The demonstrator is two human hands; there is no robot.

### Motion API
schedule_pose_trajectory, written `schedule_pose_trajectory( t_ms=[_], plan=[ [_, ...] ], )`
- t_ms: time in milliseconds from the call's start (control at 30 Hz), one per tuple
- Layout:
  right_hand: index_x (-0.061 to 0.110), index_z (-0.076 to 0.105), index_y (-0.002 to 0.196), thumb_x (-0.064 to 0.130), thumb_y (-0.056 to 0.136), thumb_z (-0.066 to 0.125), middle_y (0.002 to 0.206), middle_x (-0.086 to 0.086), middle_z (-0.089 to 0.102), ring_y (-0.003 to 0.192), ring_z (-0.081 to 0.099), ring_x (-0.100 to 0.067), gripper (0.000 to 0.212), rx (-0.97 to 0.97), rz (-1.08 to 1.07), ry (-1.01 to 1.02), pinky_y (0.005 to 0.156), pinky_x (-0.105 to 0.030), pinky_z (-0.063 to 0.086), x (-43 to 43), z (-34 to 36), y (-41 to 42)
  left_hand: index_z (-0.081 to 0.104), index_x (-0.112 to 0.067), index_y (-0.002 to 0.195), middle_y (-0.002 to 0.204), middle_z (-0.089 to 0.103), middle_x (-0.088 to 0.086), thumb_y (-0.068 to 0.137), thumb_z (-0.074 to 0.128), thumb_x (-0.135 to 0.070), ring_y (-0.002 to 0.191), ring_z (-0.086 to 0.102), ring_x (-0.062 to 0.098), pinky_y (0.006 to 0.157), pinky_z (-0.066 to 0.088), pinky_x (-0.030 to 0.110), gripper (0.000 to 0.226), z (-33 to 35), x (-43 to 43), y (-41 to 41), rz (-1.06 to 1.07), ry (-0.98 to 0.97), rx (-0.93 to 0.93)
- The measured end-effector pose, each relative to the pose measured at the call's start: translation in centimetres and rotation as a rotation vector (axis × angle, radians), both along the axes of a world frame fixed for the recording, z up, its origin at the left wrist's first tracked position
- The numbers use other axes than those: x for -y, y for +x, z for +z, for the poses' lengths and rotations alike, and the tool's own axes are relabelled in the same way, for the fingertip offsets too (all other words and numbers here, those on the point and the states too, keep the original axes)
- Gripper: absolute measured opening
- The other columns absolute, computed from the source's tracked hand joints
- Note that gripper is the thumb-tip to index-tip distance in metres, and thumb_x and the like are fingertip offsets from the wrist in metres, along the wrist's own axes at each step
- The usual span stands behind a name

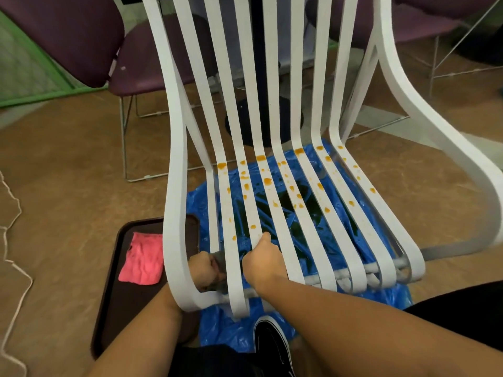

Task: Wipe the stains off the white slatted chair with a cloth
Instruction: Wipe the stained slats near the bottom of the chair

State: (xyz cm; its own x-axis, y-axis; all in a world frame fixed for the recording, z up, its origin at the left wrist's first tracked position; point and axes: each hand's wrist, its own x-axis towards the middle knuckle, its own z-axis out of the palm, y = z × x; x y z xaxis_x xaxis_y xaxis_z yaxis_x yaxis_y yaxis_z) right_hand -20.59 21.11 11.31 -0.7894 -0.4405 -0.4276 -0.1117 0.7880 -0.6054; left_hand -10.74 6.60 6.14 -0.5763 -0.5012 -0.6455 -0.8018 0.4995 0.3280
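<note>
- The right hand point(262, 261) grips a slat point(250, 210) left of the seat's middle, near the front edge. The thumb lies along the top of the slat and the fingers curl down over its left edge into the gap.
- The left hand point(202, 269) is a closed fist low between the outer frame and the next slats. It seems to be wrapped round the grey bar point(340, 275) that runs under the seat front, but the frame partly hides it.
- Both forearms reach in from the bottom edge, and neither hand touches the cloth point(143, 258).
- The cloth is pink and lies crumpled on a dark tray point(119, 303) on the floor point(68, 172). It is just left of the chair point(174, 159), and its right edge is hidden behind the frame.
- The chair is white, with long slats curving from the back into the seat.
- Orange stains point(268, 181) dot the seat slats. They are thickest at the bend and thin out toward the front.
- A blue plastic sheet point(231, 336) is spread under the chair and shows through the gaps.
- A black shoe point(272, 341) with a white sole stands on the sheet below the right forearm.
- Purple chairs point(68, 36) stand behind.
- A white cord point(16, 202) trails along the floor at the far left.
</note>
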Motion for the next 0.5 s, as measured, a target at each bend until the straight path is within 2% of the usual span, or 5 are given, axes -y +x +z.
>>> schedule_pose_trajectory(
  t_ms=[100,200,333,500],
  plan=[
    [0.019,0.042,0.124,0.021,0.095,0.057,0.097,0.0,0.062,0.084,0.065,-0.017,0.033,0.014,0.001,-0.006,0.071,-0.03,0.058,-0.1,-0.2,-0.1,0.064,-0.011,0.097,0.089,0.07,0.005,0.089,0.072,-0.018,0.084,0.069,0.021,0.085,0.058,0.038,0.013,-0.3,-0.1,0.0,0.055,-0.125,-0.185],
    [0.018,0.041,0.123,0.018,0.095,0.055,0.094,0.001,0.062,0.079,0.063,-0.015,0.031,0.032,-0.003,-0.02,0.064,-0.028,0.056,-0.1,-0.5,-0.2,0.054,-0.013,0.106,0.095,0.068,0.008,0.092,0.07,-0.021,0.088,0.068,0.025,0.083,0.055,0.038,0.023,-0.2,-0.1,-0.9,0.154,-0.183,-0.279],
    [0.019,0.042,0.122,0.017,0.094,0.054,0.097,-0.001,0.064,0.082,0.066,-0.017,0.03,0.041,-0.01,-0.027,0.07,-0.033,0.061,0.2,-0.6,-0.2,0.041,-0.018,0.137,0.115,0.065,0.017,0.098,0.06,-0.022,0.101,0.067,0.031,0.09,0.056,0.04,0.044,-0.3,0.5,-2.7,0.235,-0.163,-0.213],
    [0.02,0.041,0.125,0.017,0.095,0.054,0.099,-0.001,0.064,0.084,0.067,-0.016,0.033,0.053,-0.004,-0.025,0.069,-0.03,0.059,0.1,-0.6,-0.2,0.042,-0.015,0.137,0.101,0.066,0.014,0.105,0.045,-0.023,0.088,0.064,0.027,0.078,0.051,0.036,0.033,-1.4,1.5,-3.6,0.106,-0.252,-0.151]
  ],
)
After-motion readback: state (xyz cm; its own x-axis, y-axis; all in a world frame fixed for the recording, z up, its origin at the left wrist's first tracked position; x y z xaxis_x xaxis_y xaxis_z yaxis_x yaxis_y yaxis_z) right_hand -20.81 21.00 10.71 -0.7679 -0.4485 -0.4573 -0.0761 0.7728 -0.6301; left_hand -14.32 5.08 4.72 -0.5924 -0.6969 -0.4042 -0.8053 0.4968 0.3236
